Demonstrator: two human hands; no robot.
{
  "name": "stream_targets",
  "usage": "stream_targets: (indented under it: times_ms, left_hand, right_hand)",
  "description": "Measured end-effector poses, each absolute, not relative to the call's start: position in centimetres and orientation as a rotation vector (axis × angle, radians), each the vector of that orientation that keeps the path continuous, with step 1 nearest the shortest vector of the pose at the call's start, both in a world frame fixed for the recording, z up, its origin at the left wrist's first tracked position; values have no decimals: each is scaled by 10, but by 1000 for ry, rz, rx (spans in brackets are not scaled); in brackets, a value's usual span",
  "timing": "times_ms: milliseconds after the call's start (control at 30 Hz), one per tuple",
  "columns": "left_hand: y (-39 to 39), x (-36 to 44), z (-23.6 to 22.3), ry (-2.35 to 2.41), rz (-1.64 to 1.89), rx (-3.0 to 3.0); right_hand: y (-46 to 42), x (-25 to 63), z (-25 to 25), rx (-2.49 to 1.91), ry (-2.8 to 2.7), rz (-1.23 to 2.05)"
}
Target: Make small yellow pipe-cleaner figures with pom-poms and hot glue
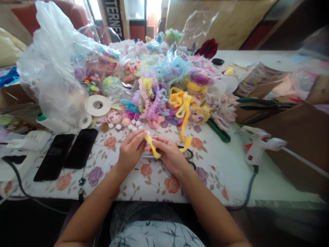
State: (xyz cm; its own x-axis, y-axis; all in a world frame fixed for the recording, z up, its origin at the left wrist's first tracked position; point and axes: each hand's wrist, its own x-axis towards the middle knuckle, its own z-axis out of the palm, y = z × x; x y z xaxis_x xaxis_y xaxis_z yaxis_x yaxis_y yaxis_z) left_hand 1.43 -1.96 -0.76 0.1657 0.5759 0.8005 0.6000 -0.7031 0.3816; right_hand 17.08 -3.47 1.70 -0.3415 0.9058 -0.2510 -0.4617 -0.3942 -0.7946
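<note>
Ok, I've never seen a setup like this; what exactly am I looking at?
There is no machine here, just one person's bare hands. The single picture comes from a camera worn on the person's head, looking forward and down. The left hand and right hand hold a fuzzy yellow strip between them, over a flower-patterned cloth. Beyond them is a colourful heap of soft craft pieces. On the left lie two black phones; on the right is a white glue gun.
</note>
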Motion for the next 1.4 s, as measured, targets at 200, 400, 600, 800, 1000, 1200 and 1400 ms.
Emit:
stream_targets:
  times_ms: [200,400,600,800,1000,1200,1400]
  left_hand:
    - [-20,15,-7,-1189,-1649,-2394]
    - [-19,15,-7,-1203,-1613,-2397]
    - [-18,15,-7,-1242,-1585,-2415]
    - [-18,15,-7,-1296,-1602,-2454]
    - [-17,15,-8,-1386,-1622,-2525]
    - [-17,15,-7,-1496,-1637,-2587]
    - [-17,16,-3,-1525,-1672,-2647]
  right_hand:
    - [-37,172,18,-922,-861,1838]
    - [-38,174,20,-1052,-981,1697]
    - [-39,175,19,-1125,-1090,1537]
    - [-42,175,12,-1267,-1680,752]
    - [-41,176,1,-1302,-1986,-79]
    - [-41,177,0,-1289,-2008,-270]
    - [-41,178,3,-1289,-1921,69]
